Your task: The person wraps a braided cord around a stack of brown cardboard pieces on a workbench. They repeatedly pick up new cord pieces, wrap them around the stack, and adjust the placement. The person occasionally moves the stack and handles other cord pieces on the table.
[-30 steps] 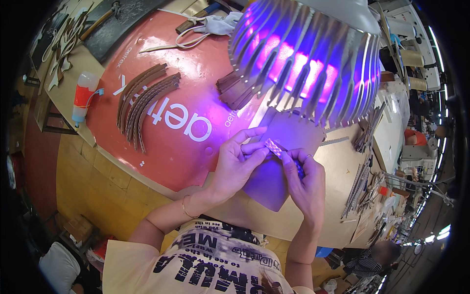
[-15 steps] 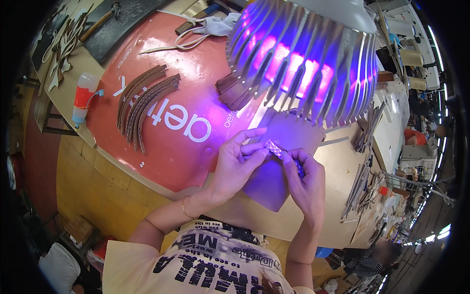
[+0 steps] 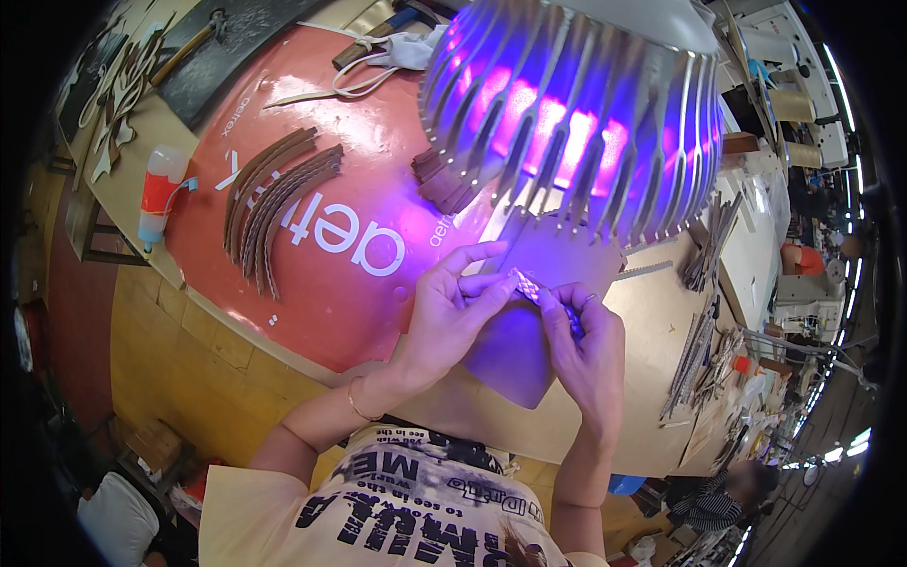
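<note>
Under the purple light, a short braided strip (image 3: 528, 286) is stretched between my hands. My left hand (image 3: 452, 310) pinches its left end between thumb and finger, the other fingers curled. My right hand (image 3: 588, 348) grips the other end, with part of the strip passing down inside its curled fingers. Below the hands lies a flat dark sheet (image 3: 515, 364), tinted purple, on the tan tabletop. A ribbed metal lamp (image 3: 576, 123) with glowing violet light hangs just beyond the hands.
Curved brown braided strips (image 3: 283, 203) lie on a red printed sheet (image 3: 331, 326) to the left. Nearby stands a glue bottle (image 3: 162, 194). A stack of brown pieces (image 3: 455, 181) rests by the lamp; bundled strips (image 3: 694, 354) lie right. A hammer (image 3: 189, 47) lies far left.
My left thumb has slid slightly along the strip toward my right hand, covering more of its end. The whole scene has shifted slightly, the lamp appearing further left.
</note>
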A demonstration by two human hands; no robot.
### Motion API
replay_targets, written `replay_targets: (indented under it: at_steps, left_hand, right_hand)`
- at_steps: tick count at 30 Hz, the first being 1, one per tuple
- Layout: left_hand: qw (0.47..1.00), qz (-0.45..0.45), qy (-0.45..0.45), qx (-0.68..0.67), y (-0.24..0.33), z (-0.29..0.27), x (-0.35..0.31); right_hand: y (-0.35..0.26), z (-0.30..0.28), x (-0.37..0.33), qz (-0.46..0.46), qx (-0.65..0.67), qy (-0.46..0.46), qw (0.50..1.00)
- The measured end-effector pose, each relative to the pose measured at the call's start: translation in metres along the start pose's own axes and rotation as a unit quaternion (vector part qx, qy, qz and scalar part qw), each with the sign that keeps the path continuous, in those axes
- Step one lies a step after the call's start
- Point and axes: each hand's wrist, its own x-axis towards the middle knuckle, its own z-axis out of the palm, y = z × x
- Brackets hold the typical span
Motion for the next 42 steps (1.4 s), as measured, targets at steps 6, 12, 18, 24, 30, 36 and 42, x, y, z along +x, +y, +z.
replay_targets:
  at_steps: [6, 12, 18, 24, 30, 36, 42]
  left_hand:
    - [1.000, 0.000, 0.015, 0.002, -0.002, 0.001, 0.003]
    - [0.999, -0.004, 0.045, -0.023, -0.005, 0.003, 0.001]
    - [0.994, -0.001, 0.065, -0.083, -0.009, 0.006, 0.001]
    - [0.990, -0.003, 0.053, -0.134, -0.012, 0.001, 0.001]
    - [0.984, -0.017, 0.079, -0.160, -0.020, 0.001, 0.001]
    - [0.995, -0.009, 0.036, -0.088, -0.021, -0.008, 0.016]
    - [0.999, -0.030, 0.015, -0.041, -0.016, 0.011, 0.005]
  right_hand:
    - [-0.001, 0.002, 0.001, 0.001, 0.013, 0.012, 1.000]
    - [-0.004, 0.001, 0.001, 0.000, 0.017, 0.021, 1.000]
    - [-0.004, 0.002, 0.001, 0.004, 0.051, 0.046, 0.998]
    - [-0.001, 0.001, 0.003, 0.016, 0.051, 0.035, 0.998]
    - [-0.002, 0.007, 0.003, -0.012, -0.031, 0.054, 0.998]
    - [-0.002, -0.004, -0.004, -0.007, -0.103, 0.077, 0.992]
    - [0.033, -0.040, -0.021, 0.045, 0.040, 0.054, 0.997]
